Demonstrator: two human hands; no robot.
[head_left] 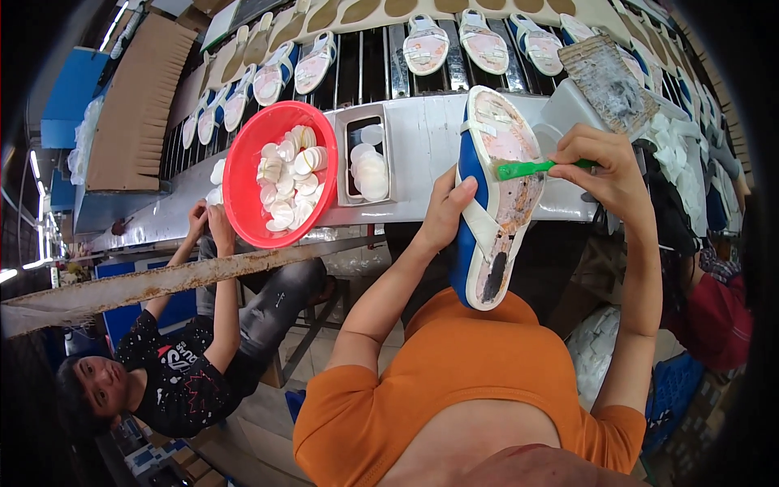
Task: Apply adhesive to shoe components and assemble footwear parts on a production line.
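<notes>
My left hand (445, 213) is closed round the side of a sandal on a blue shoe last (466, 252), thumb against its edge. The sandal's underside (513, 199) faces up, with white strap ends folded over a pale, stained bottom and a dark patch near the heel. In my right hand (599, 161), fingers pinch the handle of a green brush (523, 169) shaped like a toothbrush. Its head lies against the middle of the sandal's underside; the bristles are hidden.
On the metal table (422, 134) stand a red basin (235, 183) of white discs and a white box (390, 154) with more discs. Cardboard (610, 83) tops a pale container at right. Lasted sandals (426, 45) line a roller conveyor behind. A co-worker (178, 365) sits at left.
</notes>
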